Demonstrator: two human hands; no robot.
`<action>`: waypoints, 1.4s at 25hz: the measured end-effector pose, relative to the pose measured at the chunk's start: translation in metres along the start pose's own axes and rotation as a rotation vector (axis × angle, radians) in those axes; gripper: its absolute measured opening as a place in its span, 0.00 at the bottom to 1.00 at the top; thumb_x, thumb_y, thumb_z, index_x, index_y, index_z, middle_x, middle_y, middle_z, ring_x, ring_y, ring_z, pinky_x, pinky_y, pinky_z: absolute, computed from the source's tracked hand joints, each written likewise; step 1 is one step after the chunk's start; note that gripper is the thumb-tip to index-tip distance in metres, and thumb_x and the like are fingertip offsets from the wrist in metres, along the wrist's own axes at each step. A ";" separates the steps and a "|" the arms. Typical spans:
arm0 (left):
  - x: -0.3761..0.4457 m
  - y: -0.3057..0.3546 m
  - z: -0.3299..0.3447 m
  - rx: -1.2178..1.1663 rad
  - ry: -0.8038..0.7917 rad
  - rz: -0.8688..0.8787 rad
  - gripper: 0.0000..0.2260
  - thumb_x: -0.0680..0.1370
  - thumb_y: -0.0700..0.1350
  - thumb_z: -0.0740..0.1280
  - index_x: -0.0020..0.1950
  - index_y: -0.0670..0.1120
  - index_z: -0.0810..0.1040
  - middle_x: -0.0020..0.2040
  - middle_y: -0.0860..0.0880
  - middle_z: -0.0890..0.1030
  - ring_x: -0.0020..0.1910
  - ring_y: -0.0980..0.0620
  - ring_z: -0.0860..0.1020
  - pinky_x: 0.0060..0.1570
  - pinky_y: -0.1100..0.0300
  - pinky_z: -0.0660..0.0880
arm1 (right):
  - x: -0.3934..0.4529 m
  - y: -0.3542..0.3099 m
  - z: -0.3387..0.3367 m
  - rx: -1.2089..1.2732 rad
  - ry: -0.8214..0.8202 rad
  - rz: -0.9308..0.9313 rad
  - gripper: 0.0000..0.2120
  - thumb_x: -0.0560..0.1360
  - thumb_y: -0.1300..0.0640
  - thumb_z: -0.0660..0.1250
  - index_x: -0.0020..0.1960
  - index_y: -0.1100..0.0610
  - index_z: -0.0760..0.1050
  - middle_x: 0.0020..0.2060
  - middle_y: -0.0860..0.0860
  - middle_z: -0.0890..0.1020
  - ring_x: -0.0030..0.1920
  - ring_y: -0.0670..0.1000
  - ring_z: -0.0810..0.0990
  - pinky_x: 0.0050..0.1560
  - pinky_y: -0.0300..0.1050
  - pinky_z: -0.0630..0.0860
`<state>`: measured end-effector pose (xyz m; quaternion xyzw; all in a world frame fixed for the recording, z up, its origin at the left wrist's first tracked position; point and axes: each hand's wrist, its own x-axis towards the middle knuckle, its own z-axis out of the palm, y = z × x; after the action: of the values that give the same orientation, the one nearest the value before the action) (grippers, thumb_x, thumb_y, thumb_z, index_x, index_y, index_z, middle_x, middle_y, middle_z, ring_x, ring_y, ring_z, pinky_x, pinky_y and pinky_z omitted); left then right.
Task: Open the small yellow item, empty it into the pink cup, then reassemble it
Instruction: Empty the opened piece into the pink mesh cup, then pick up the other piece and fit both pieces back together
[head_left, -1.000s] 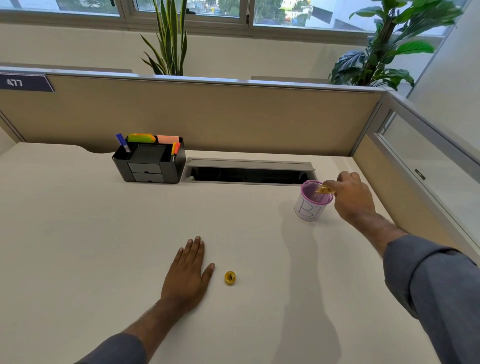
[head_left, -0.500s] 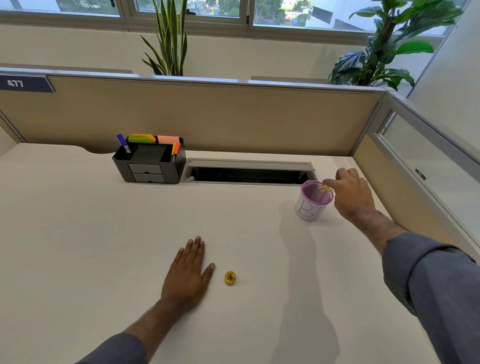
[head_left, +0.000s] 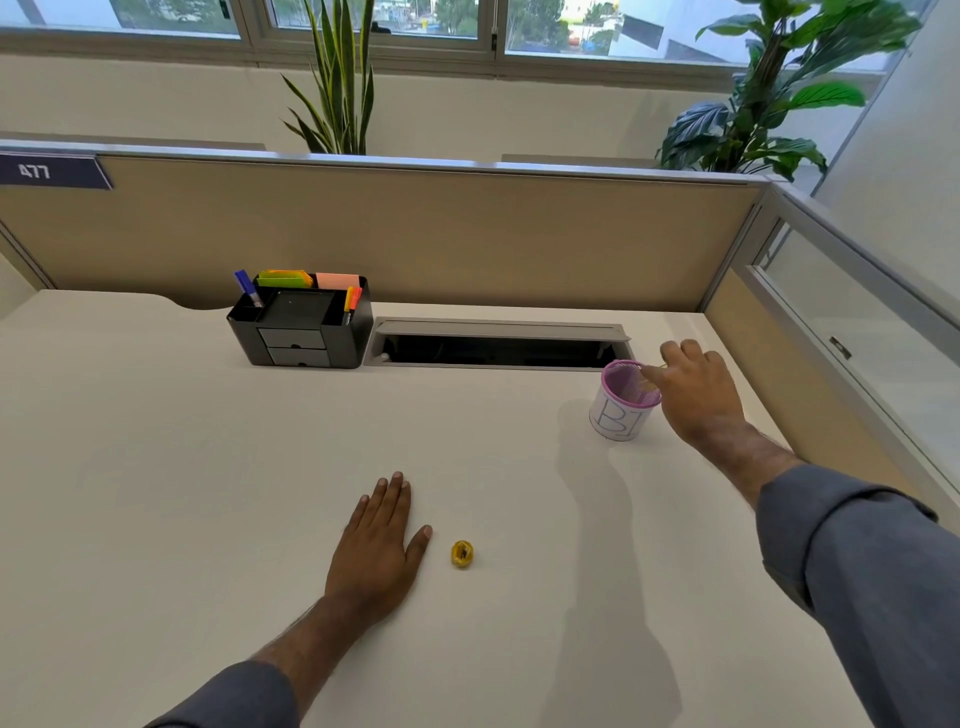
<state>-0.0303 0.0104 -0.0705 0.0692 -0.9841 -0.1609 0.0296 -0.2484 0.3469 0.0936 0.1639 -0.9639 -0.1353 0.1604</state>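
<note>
Far to the left of our hands, against the partition, stands a black desk organizer (head_left: 301, 332) with markers and coloured sticky notes in its top. Just to its right we see the open cable slot (head_left: 498, 345) cut into the desk (head_left: 130, 467).

Nearer to us, our left hand (head_left: 376, 551) lies flat on the desk, palm down, fingers together and thumb angled out, gripping nothing. Just to the right of that thumb, apart from it, sits a small yellow piece (head_left: 462, 553), round, with a dark opening facing up. It looks like one half of the small yellow item, though we cannot tell which half.

Well beyond it and to the right stands the pink cup (head_left: 626, 402), a mesh cup with a white paper label wrapped around it. Our right hand (head_left: 698, 395) hangs at the cup's right rim, fingers curled and tips drawn together over the opening. A thin yellowish bit shows at the fingertips, but we cannot tell whether they pinch the other yellow part or not.
</note>
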 end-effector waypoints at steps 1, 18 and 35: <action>0.000 0.000 0.000 0.001 -0.004 -0.003 0.31 0.82 0.60 0.47 0.77 0.48 0.37 0.80 0.54 0.42 0.78 0.58 0.38 0.76 0.61 0.37 | 0.000 0.001 0.001 0.005 0.007 0.002 0.13 0.75 0.64 0.66 0.58 0.55 0.81 0.52 0.59 0.78 0.55 0.62 0.74 0.47 0.54 0.73; -0.001 0.022 -0.016 -0.181 -0.044 0.130 0.37 0.75 0.71 0.51 0.79 0.52 0.57 0.79 0.57 0.57 0.79 0.59 0.48 0.76 0.63 0.42 | -0.021 -0.003 0.012 1.624 -0.059 0.819 0.19 0.77 0.66 0.65 0.67 0.54 0.73 0.60 0.59 0.79 0.58 0.61 0.78 0.49 0.56 0.78; 0.002 0.052 -0.043 -0.485 0.163 -0.003 0.11 0.73 0.49 0.74 0.54 0.50 0.83 0.51 0.55 0.84 0.49 0.57 0.79 0.53 0.61 0.74 | -0.060 -0.054 -0.040 1.824 -0.206 0.559 0.18 0.78 0.67 0.64 0.66 0.55 0.75 0.63 0.57 0.76 0.59 0.59 0.76 0.46 0.49 0.79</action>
<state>-0.0350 0.0452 -0.0133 0.0742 -0.9111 -0.3860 0.1241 -0.1660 0.3108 0.0975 -0.0228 -0.7118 0.6965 -0.0878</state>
